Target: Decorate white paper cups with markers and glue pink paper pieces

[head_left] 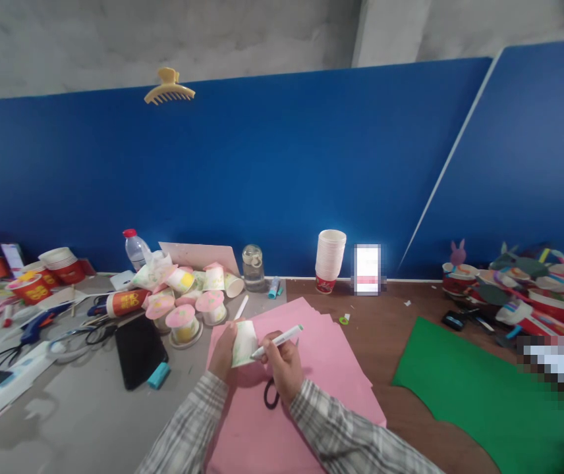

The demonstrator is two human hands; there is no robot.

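My left hand (223,353) is closed around a white paper cup (245,343) with green marks on it, tilted on its side. Between the fingers of my right hand (286,370) is a white marker (286,335), its tip at the cup's lower right edge. Both hands are over a stack of pink paper sheets (331,375). A dark scissors handle (271,394) shows beside my right hand; the rest of the scissors is mostly hidden. To the left of the cup stand several decorated paper cups with pink tops (183,317).
A stack of white cups (330,257), a glass jar (253,268) and a glue stick (273,288) line the blue partition. At left lie a black tablet (141,352), a glue gun (39,324) and a power strip (8,388). Green sheet (484,395) and cup crafts (534,289) are at right.
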